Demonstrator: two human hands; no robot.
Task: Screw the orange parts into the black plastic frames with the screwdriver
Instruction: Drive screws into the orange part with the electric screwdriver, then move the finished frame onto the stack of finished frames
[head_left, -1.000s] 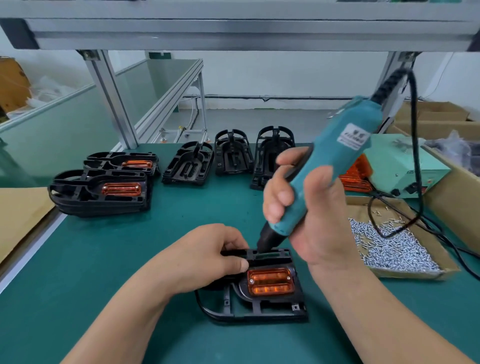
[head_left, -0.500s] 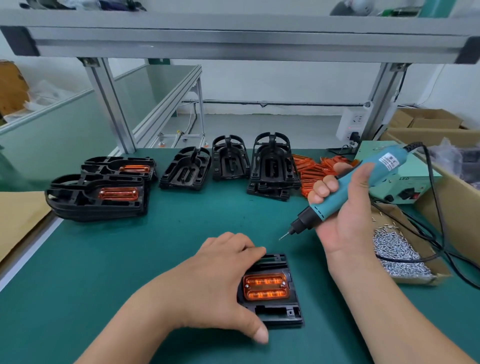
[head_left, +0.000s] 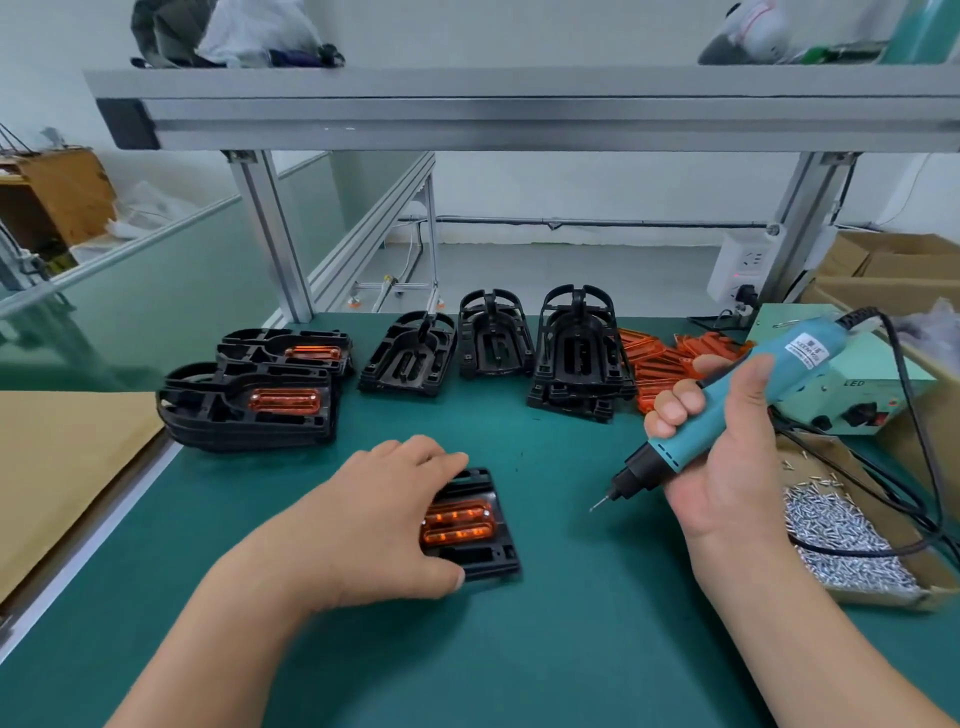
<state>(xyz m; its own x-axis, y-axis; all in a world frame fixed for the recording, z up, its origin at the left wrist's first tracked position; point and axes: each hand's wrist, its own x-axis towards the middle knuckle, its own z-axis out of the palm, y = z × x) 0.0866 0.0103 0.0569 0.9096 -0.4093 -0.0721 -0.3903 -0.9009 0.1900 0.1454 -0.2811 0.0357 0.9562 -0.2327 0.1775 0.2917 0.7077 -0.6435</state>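
Note:
A black plastic frame (head_left: 488, 558) with an orange part (head_left: 460, 524) set in it lies on the green mat in front of me. My left hand (head_left: 382, 514) covers its left side, fingers over the far edge and thumb at the near edge. My right hand (head_left: 719, 452) grips the teal electric screwdriver (head_left: 727, 410) to the right of the frame, its bit pointing down-left above the mat, clear of the frame. Two stacks of frames with orange parts fitted (head_left: 249, 410) stand at the left. Empty black frames (head_left: 576, 358) and loose orange parts (head_left: 660, 358) lie at the back.
A cardboard tray of small silver screws (head_left: 852, 540) sits at the right, the screwdriver's black cable (head_left: 914, 415) looping over it. A pale green power unit (head_left: 872, 384) stands behind. Aluminium posts and an overhead shelf (head_left: 519, 114) frame the bench. Brown cardboard (head_left: 57, 467) lies left.
The screwdriver lifted off the frame and swung away to the right. My left hand shifted from pinching the frame's top to lying across its left side. My view rose.

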